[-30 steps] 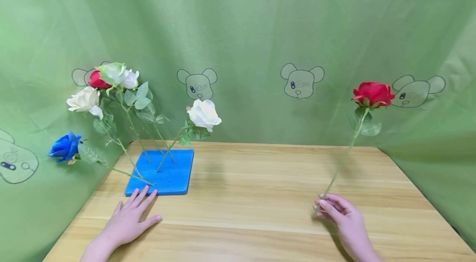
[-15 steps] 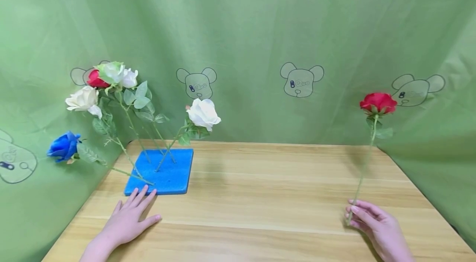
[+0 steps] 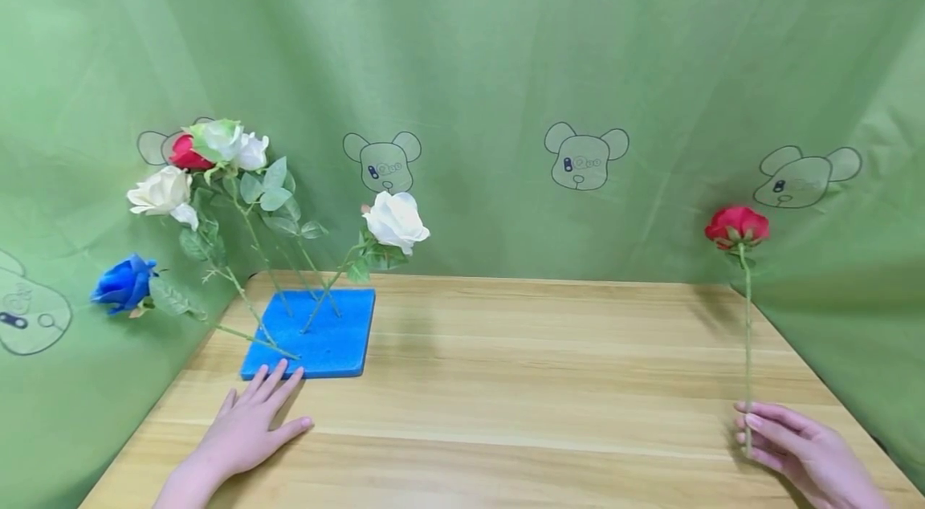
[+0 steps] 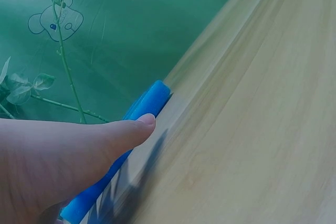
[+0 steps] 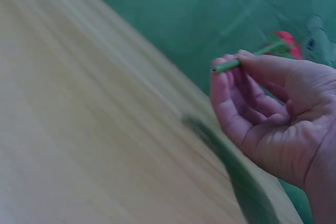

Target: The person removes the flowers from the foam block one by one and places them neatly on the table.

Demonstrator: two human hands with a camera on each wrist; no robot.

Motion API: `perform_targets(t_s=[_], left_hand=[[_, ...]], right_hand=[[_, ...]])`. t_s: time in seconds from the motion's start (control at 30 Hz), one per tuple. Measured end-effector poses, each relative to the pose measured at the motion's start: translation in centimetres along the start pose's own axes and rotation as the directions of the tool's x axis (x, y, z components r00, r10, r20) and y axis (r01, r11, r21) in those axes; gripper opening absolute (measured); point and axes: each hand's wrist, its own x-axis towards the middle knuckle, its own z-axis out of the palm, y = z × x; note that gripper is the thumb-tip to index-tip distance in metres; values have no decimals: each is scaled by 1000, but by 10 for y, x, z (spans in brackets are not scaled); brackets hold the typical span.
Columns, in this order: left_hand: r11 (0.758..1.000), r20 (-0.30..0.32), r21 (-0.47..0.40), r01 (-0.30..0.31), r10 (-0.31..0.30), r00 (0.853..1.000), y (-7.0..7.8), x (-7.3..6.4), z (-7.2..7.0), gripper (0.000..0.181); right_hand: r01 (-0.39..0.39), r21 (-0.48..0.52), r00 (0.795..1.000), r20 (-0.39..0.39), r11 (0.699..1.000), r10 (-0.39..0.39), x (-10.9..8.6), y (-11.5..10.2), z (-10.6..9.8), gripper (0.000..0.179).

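Observation:
At the table's right side my right hand point(image 3: 802, 445) pinches the lower stem of a red rose point(image 3: 737, 228), which stands nearly upright with its bloom on top. In the right wrist view the stem's cut end point(image 5: 226, 66) pokes out past the thumb and fingers. My left hand point(image 3: 246, 429) lies flat with spread fingers, its fingertips at the near edge of a blue foam board point(image 3: 340, 348). Stuck in that board are several roses: a blue rose point(image 3: 124, 284) leaning far left, a cream rose point(image 3: 160, 194), a white rose point(image 3: 396, 221) leaning right, and a red rose point(image 3: 189, 153) partly hidden.
The wooden table point(image 3: 535, 380) carries the board on its left half. A green curtain point(image 3: 477, 75) printed with bear heads hangs behind and along both sides. Leaves and crossing stems point(image 3: 275, 196) crowd the space above the board.
My right hand has moved right and slightly nearer with the red rose, whose stem has gone from slanted to nearly vertical as the bloom sank lower in view. My left hand stays in place.

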Motion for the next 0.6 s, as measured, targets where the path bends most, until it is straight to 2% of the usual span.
perform_targets(t_s=[0.1, 0.23, 0.5, 0.6], left_hand=[[1000, 0, 3, 1, -1, 1000, 0, 0, 0, 79], [1000, 2, 0, 4, -4, 1000, 0, -1, -1, 79], [1000, -3, 0, 3, -3, 1000, 1, -2, -2, 79], [1000, 0, 0, 4, -4, 1000, 1, -2, -2, 79]], right_hand=[[-85, -16, 995, 58, 996, 86, -7, -9, -11, 50], [-187, -46, 980, 66, 981, 190, -15, -19, -22, 51], [-291, 31, 957, 12, 956, 291, -31, -28, -40, 48], [-302, 68, 953, 43, 951, 299, -37, -28, -48, 49]])
